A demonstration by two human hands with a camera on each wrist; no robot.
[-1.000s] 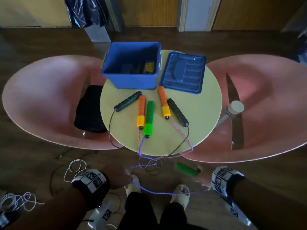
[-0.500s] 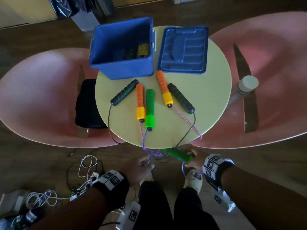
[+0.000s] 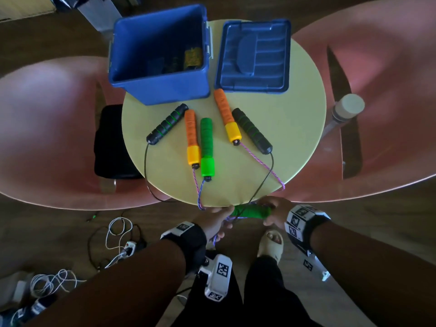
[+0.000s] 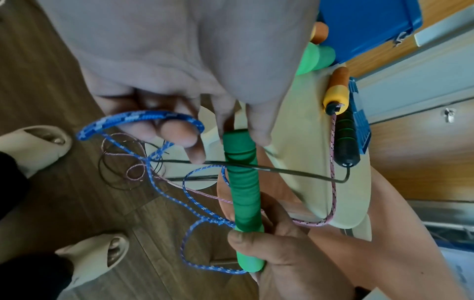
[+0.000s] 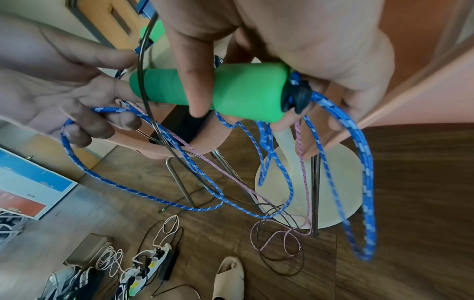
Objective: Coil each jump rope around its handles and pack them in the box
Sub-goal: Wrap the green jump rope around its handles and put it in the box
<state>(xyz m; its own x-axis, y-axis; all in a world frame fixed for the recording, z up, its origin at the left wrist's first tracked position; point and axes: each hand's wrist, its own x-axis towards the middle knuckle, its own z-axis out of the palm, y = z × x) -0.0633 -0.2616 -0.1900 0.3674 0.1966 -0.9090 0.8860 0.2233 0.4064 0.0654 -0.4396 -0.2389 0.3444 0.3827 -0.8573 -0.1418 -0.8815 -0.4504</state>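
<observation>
Just under the near edge of the round table (image 3: 283, 138), my right hand (image 3: 273, 211) grips a green handle (image 3: 252, 212) (image 5: 231, 93). My left hand (image 3: 217, 223) touches that handle's free end, and its curled fingers (image 4: 179, 132) hold a loop of the blue rope (image 4: 143, 117) (image 5: 359, 182). The rest of the rope hangs in loose loops towards the floor. Its other green handle (image 3: 207, 147) lies on the table between two orange handles (image 3: 191, 135) and two black handles (image 3: 252, 131). The open blue box (image 3: 169, 88) stands at the back of the table.
The box's lid (image 3: 253, 55) lies to its right. Pink chairs flank the table, with a black bag (image 3: 113, 142) on the left one and a bottle (image 3: 346, 107) on the right. Pink and black ropes hang off the table's edge. White cables (image 3: 118, 234) litter the floor.
Both hands have risen from near the floor to the table's edge and come together. The rope, stretched between them before, is now gathered in loops, and the left hand touches the handle.
</observation>
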